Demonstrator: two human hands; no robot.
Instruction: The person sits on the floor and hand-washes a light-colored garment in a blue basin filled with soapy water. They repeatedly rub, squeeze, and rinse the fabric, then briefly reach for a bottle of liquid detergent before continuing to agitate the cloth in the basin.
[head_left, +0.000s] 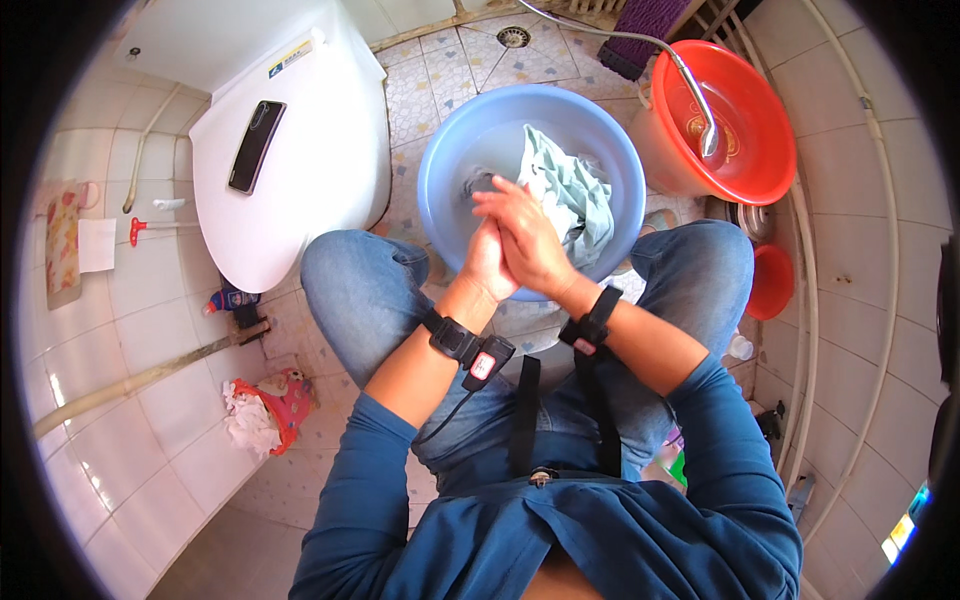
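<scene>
Over the near part of a round blue plastic basin (442, 135), my two hands are pressed palm to palm. My right hand (534, 236) lies across my left hand (491, 259), its fingers stretched out. The space between the palms is hidden, so anything held there cannot be seen. Inside the basin is cloudy water (491, 146). A crumpled pale green cloth (574, 191) lies in its right half, partly above the water. Left of my fingertips, a small dark thing (478, 181) sits in the water, too unclear to name.
A white toilet (330, 180) with a black phone (257, 148) on its closed lid stands left. At right, a shower head (709, 139) hangs into a red bucket (765, 112). A floor drain (514, 37) lies beyond the basin. A waste bin (289, 401) holds crumpled paper.
</scene>
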